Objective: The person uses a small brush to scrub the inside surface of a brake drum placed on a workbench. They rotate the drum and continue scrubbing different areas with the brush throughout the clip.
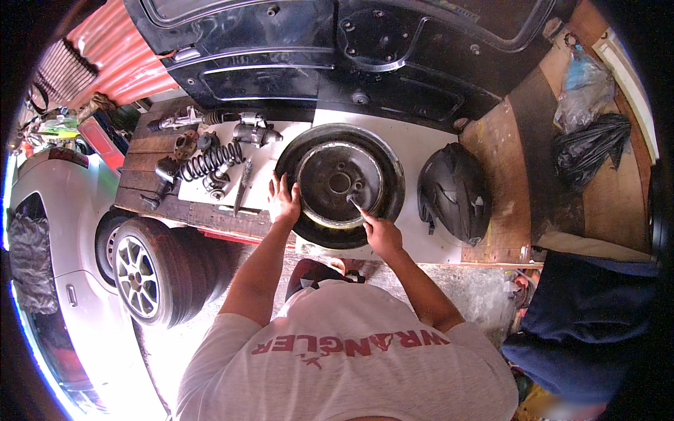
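A black steel wheel rim [319,200] lies flat on the workbench in front of me, its hub hole and bolt holes facing up. My left hand [284,202] rests against the rim's left edge with the fingers stretched out. In my right hand [382,236] is a thin, light-coloured hand tool [357,205], gripped at the near right side of the rim. The tool's tip touches or hovers just over the dished face, near a bolt hole; its exact kind is too small to make out.
Left of the rim lie a coil spring shock absorber [210,163], a starter motor [256,131] and a long flat blade-like piece [243,186]. A black helmet [455,195] sits to the right. Behind stands a black car panel [281,77]. Tyres [140,274] and a white car [88,231] are at left.
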